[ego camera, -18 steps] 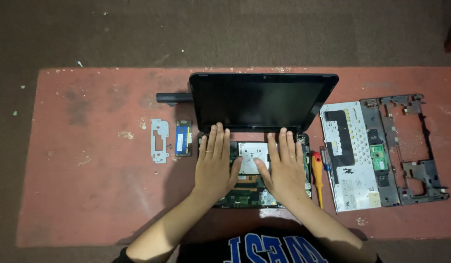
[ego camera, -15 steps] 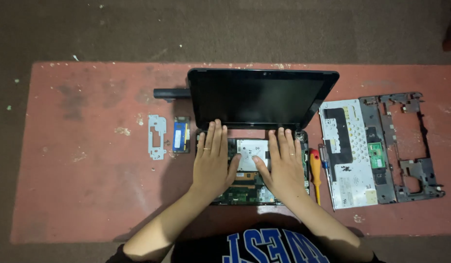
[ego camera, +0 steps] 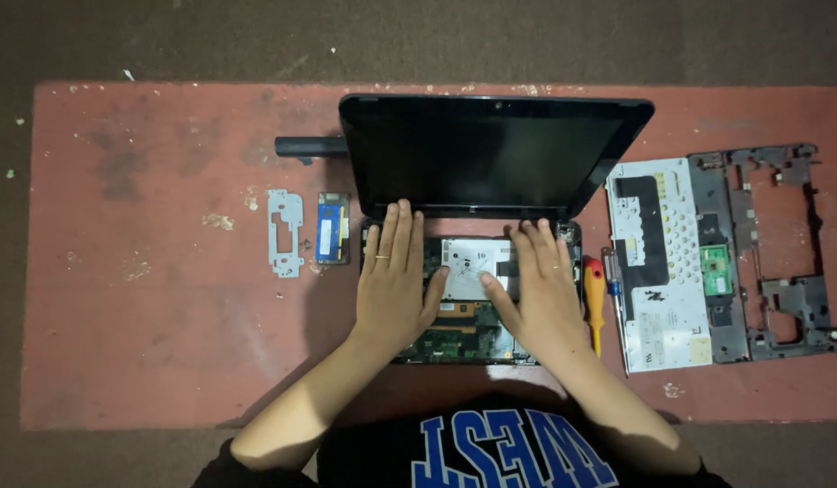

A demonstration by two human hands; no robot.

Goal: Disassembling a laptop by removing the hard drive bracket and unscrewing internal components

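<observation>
Red mat carries an opened laptop at its middle, near the back edge. Left hand and right hand lie flat, fingers spread, gripping nothing, seemingly steadying the bare base. A screwdriver lies just right.

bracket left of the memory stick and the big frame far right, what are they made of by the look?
Small bracket: likely stamped sheet metal, dull pale grey, flat and thin with punched cut-outs. Laptop frame: probably moulded plastic, matt dark grey, with ribs and an open centre; metal underneath cannot be ruled out.
</observation>
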